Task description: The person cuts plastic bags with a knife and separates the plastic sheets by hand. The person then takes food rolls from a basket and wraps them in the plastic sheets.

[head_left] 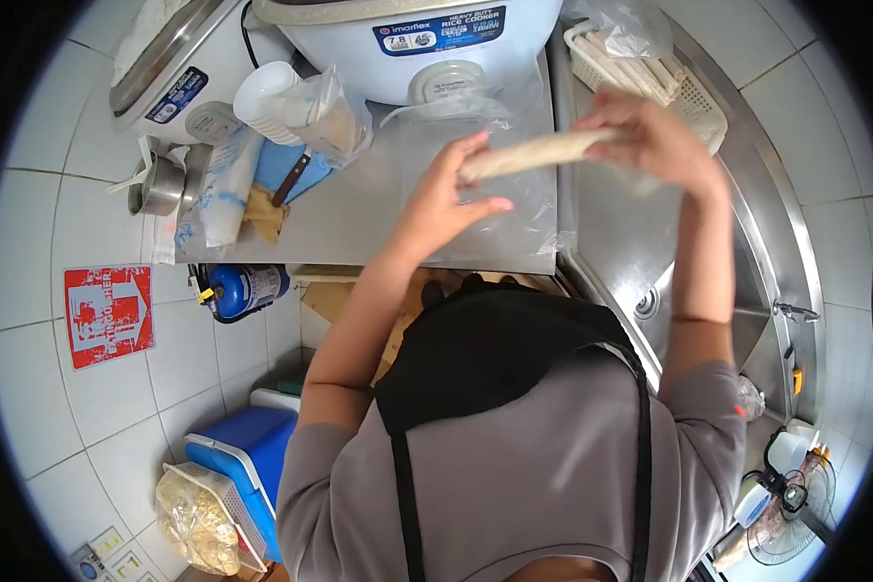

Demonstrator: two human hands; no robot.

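Note:
A long, pale, stick-shaped roll (543, 155), blurred by motion, is held up over the seam between counter and sink. My right hand (650, 141) is closed around its right end. Its left end meets my left hand (443, 199), whose thumb and fingers are spread apart; whether the fingertips press on it is unclear. Beneath both hands lies a clear plastic bag (500, 228) on the steel counter (359, 223). Just beyond my right hand, a white perforated basket (703, 107) holds several similar pale rolls (640, 73) and some plastic.
A large rice cooker (349, 58) stands at the back; another (204, 58) is left of it. Nearby are stacked white cups (262, 92), a brown-handled knife (291, 179) on blue cloth and metal cups (160, 184). The sink (611, 233) lies right, with a tap (795, 311).

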